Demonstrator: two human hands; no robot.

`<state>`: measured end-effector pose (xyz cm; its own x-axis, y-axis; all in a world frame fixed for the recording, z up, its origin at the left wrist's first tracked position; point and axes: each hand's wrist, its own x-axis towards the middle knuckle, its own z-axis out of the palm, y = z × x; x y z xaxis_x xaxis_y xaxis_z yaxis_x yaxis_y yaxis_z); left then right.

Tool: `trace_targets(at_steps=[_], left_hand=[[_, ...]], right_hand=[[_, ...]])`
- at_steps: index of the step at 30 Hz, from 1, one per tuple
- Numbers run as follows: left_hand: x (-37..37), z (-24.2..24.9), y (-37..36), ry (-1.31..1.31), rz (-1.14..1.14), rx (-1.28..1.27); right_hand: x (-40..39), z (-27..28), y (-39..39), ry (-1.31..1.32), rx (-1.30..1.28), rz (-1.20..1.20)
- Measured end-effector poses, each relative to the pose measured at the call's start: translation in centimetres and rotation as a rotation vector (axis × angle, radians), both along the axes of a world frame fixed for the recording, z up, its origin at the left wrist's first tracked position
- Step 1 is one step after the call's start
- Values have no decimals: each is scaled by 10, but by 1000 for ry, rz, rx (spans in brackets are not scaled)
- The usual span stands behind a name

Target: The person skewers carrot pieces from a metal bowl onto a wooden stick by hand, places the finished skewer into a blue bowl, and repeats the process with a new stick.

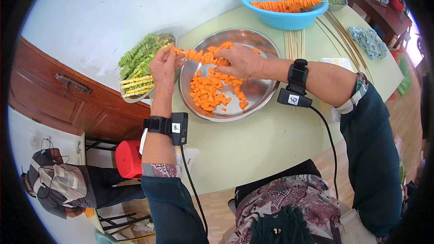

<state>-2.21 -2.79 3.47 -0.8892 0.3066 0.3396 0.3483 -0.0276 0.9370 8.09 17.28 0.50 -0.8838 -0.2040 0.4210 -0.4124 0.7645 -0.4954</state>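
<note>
A skewer of orange carrot pieces (195,55) is held level over the far side of a wide steel basin (264,91). My left hand (162,68) pinches around the skewer's left end, where a carrot piece and bare stick show. Closed over the carrot pieces at the other end is my right hand (242,62), its fingertips partly hidden. Loose cut carrot pieces (209,91) lie in the basin below, mostly in its left half. Both wrists wear black straps with small boxes and cables.
Left of the basin, a metal tray holds green and yellow skewers (141,56). A blue tub (282,19) with finished carrot skewers (289,4) stands at the back. Bare bamboo skewers (294,43) and a patterned cloth (368,43) lie right. A red stool (129,159) and another person (63,180) are left.
</note>
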Motion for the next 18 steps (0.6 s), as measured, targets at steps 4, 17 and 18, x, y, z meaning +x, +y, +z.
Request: trace_targets(at_steps=[4, 17, 18], left_hand=[[1, -1, 1, 18, 11, -5], [-2, -5, 1, 307, 139, -202], [-3, -6, 1, 361, 165, -222]], right_hand=[[1, 1, 0, -5, -10, 12], [0, -2, 0, 6, 30, -14], [1, -1, 0, 5, 26, -14]])
